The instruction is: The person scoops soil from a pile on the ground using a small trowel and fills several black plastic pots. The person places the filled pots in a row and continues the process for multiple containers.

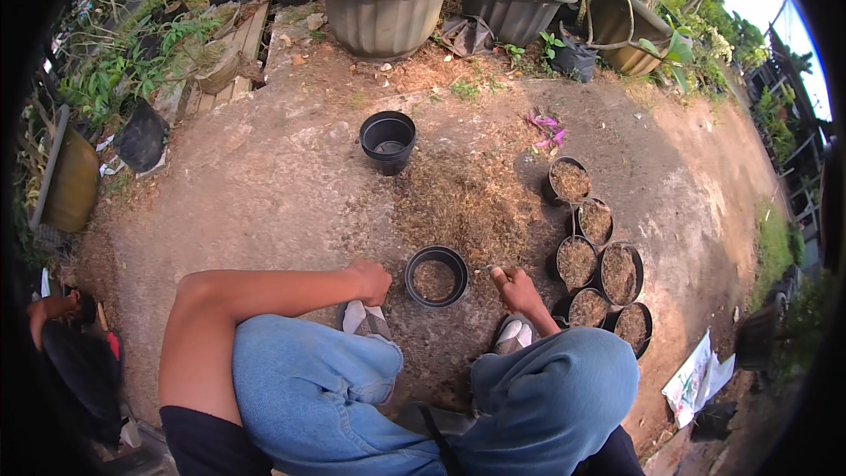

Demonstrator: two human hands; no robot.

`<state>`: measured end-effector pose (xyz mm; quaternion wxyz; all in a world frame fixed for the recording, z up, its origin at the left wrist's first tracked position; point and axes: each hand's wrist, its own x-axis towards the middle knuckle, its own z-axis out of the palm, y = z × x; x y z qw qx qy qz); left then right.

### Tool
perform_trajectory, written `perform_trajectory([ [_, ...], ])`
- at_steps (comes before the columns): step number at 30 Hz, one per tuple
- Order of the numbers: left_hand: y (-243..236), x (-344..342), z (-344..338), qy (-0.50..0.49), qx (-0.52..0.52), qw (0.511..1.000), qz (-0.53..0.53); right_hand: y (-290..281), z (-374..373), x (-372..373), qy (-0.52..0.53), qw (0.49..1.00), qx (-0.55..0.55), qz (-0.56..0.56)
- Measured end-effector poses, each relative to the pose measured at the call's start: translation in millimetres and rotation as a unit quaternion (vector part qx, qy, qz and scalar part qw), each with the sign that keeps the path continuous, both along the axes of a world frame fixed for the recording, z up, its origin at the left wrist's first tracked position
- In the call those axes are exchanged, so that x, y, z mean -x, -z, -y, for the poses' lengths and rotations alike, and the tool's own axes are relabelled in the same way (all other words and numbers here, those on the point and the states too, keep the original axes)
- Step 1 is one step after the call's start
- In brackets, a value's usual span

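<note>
A black pot (436,280) partly filled with dry, loose soil mix sits on the ground between my feet. Just left of it is my left hand (372,282), its fingers curled down; I cannot see whether they hold anything. My right hand (518,293) is to the pot's right, fingers bent and thumb raised, with anything inside hidden. Beyond the pot, dry chopped material (458,198) is scattered on the concrete (264,176), and empty-looking black pots (388,159), nested together, stand farther back.
Several filled black pots (577,260) cluster at my right. Large planters (379,22) line the back, pink petals (548,132) lie before them, and a white sack (692,379) lies at right. Another person (75,370) crouches at the far left edge; a planter (69,172) stands beyond them.
</note>
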<state>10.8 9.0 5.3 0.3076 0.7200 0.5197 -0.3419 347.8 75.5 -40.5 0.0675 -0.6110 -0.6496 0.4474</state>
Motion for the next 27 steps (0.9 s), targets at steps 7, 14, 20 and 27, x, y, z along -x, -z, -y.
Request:
perform_trajectory([
  [7, 0, -4, 4, 0.022, -0.038, 0.999, -0.013, -25, -2, -2, -0.007, 0.998, 0.033, 0.055],
  [14, 0, 0, 5, 0.027, -0.042, 0.999, -0.011, -32, -1, 1, -0.014, 0.998, 0.047, 0.049],
  [20, 3, 4, 10, -0.034, -0.086, 0.995, 0.037, -27, -2, -3, -0.029, 0.997, 0.03, 0.068],
  [27, -15, -8, -1, -0.213, -0.111, 0.959, 0.149, -36, 1, -10, -0.028, 0.997, 0.055, 0.054],
])
